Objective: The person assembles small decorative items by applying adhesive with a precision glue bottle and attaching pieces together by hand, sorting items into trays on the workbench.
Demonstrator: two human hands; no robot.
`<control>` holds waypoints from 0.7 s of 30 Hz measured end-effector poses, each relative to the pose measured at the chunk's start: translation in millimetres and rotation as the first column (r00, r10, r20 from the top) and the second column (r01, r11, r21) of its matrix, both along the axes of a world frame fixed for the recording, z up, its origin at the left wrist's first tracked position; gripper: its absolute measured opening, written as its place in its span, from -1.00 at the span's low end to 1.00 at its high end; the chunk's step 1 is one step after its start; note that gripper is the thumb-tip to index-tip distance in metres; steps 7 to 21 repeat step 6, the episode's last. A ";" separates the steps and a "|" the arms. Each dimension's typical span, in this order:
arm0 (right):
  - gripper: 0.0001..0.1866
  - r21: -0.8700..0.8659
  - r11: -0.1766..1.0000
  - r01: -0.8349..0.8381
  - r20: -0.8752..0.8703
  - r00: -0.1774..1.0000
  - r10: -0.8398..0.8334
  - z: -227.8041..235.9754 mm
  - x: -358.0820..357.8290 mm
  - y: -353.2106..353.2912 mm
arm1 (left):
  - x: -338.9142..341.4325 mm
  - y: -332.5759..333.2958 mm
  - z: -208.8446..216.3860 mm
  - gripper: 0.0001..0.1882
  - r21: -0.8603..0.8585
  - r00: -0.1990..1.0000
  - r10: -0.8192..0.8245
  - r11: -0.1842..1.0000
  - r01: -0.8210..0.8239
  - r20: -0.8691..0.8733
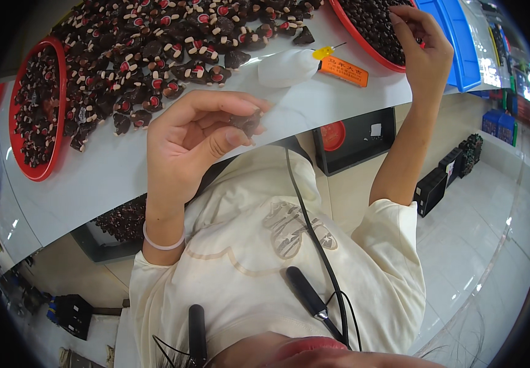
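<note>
My left hand (200,132) is closed in a pinch above the near edge of the table. Between its thumb and fingers is a small dark brown piece (246,122), partly covered by the fingertips. At the right, my right hand (424,46) reaches over a red tray (363,42) heaped with small dark pieces (378,21). Its fingers are bent and drawn together at the tips; whatever they grip is too small to make out. A bit of red shows beside its curled fingers. A white squeeze bottle (286,67) with a yellow needle tip (323,53) lies between my hands.
Many dark brown pieces with red and cream parts (154,55) cover the far left of the white table (111,178). Another red tray (62,122) stands left, an orange card (344,72) near the bottle, a blue bin (455,43) right. Beneath the table sits a black tray (354,156).
</note>
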State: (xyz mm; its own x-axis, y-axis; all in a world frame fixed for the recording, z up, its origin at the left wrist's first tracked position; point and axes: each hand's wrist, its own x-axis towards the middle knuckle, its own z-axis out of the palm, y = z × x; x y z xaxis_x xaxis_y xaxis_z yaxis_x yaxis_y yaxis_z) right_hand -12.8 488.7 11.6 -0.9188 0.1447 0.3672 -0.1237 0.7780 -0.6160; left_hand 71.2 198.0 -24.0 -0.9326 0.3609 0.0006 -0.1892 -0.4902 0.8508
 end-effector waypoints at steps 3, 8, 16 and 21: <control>-0.83 -0.091 0.992 -0.089 -0.064 0.994 0.083 -4.6 2.3 9.4 | 0.4 1.2 0.3 -0.72 -0.088 0.999 0.033 0.996 -0.033 -0.007; -0.81 -0.217 0.974 -0.070 -0.077 0.996 0.054 -2.3 9.3 8.2 | 0.0 -1.6 -1.5 -0.78 0.001 1.000 -0.004 1.000 0.004 -0.012; -0.81 -0.217 0.974 -0.070 -0.077 0.996 0.054 -2.3 9.3 8.2 | 0.0 -1.6 -1.5 -0.78 0.001 1.000 -0.004 1.000 0.004 -0.012; -0.81 -0.217 0.974 -0.070 -0.077 0.996 0.054 -2.3 9.3 8.2 | 0.0 -1.6 -1.5 -0.78 0.001 1.000 -0.004 1.000 0.004 -0.012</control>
